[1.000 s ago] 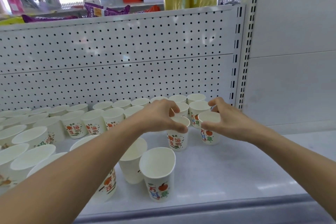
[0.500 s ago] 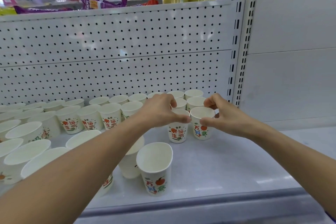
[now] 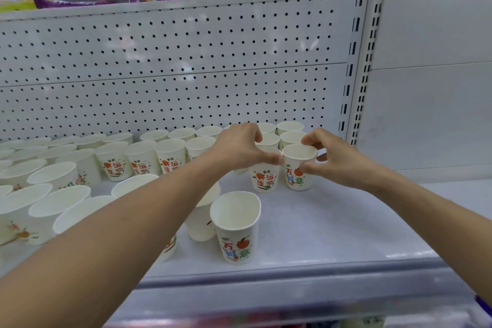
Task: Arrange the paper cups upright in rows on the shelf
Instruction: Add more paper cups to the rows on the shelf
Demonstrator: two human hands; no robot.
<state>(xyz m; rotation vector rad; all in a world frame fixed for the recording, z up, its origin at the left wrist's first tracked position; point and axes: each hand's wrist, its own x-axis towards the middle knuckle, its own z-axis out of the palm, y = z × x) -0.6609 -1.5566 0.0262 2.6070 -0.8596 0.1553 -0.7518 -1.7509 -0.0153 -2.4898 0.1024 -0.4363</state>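
White shelf (image 3: 332, 226), backed by a perforated pegboard panel (image 3: 170, 61). Paper cups (image 3: 170, 154) stand upright in rows along the far edge and to the left. Both bare forearms reach in from the near side toward the far right. Left hand (image 3: 238, 148) is palm down with fingers curled, gripping the rim of a red-lettered cup (image 3: 263, 180) from above. Right hand (image 3: 340, 162) pinches the rim of the apple-print cup (image 3: 298, 176) between thumb and forefinger. These two stand upright, side by side. A dented cup (image 3: 237, 226) stands upright nearer, mid-shelf.
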